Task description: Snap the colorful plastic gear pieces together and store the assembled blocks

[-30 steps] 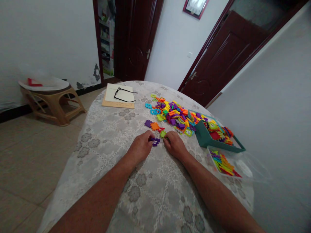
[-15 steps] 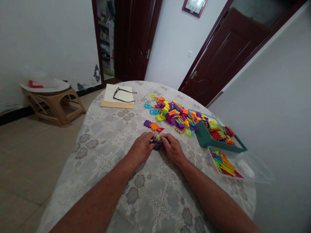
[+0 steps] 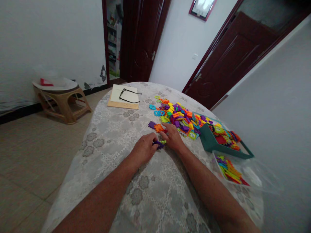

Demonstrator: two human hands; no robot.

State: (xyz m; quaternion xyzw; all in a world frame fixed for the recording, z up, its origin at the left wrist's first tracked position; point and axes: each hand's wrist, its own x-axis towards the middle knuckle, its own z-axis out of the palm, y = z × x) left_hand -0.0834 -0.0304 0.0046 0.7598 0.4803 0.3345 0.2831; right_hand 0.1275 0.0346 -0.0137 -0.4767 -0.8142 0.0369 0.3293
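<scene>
My left hand (image 3: 145, 149) is closed on a small joined group of purple plastic building pieces (image 3: 159, 145), low over the tablecloth. A yellow-green piece (image 3: 164, 142) shows at the group's right end. My right hand (image 3: 173, 138) is off that group, fingers apart, above a red piece (image 3: 166, 131) that it partly hides. Just left of those fingers lie an orange gear-edged piece (image 3: 158, 128) and a purple gear-edged piece (image 3: 152, 125), close together on the table.
A heap of colourful pieces (image 3: 179, 118) spreads behind my right hand. To the right are a green box (image 3: 209, 140) of pieces and a clear plastic tub (image 3: 233, 184) of sticks. Glasses (image 3: 130, 96) rest on a notebook (image 3: 116, 89) at back left. A stool (image 3: 65, 106) stands beyond the table.
My right hand has left the purple and yellow-green group and moved forward to the red and orange pieces. My left hand keeps hold of the group. The camera view has shifted slightly left.
</scene>
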